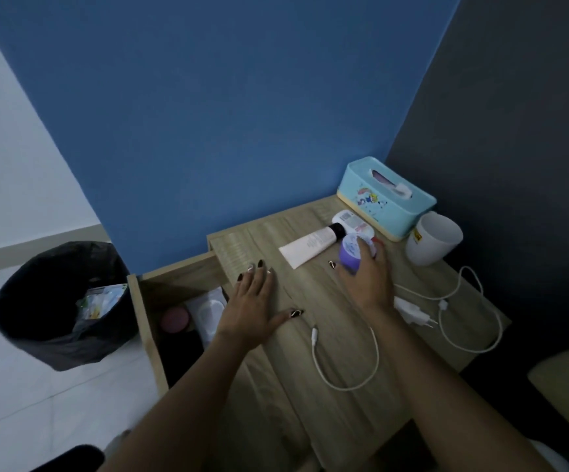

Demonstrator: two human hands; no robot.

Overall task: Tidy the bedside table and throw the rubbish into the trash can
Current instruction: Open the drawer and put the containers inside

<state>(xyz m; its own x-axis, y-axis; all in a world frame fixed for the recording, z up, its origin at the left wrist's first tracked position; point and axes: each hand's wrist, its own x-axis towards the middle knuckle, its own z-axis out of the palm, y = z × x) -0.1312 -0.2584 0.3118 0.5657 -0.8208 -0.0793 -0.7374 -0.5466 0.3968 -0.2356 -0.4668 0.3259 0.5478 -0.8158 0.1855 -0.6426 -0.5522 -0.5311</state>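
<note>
The wooden bedside table (pixel 310 386) fills the middle of the view. My left hand (pixel 254 303) lies flat and open on its top near the left edge. My right hand (pixel 368 274) is closed around a small purple jar with a pale lid (pixel 352 253). A white tube with a black cap (pixel 312 245) lies just left of the jar. A second white tube with a label (pixel 351 221) lies behind it. On the floor to the left stands the trash can (pixel 38 301), lined with a black bag and holding wrappers (pixel 104 299).
The table's drawer (pixel 147 321) is pulled out to the left, with a wipes pack (pixel 208 311) and a pink-lidded jar (pixel 174 320) inside. A teal tissue box (pixel 385 197) and a white cup (pixel 434 238) stand at the back right. A short white cable (pixel 347 362) and a charger with cord (pixel 419 313) lie on the top.
</note>
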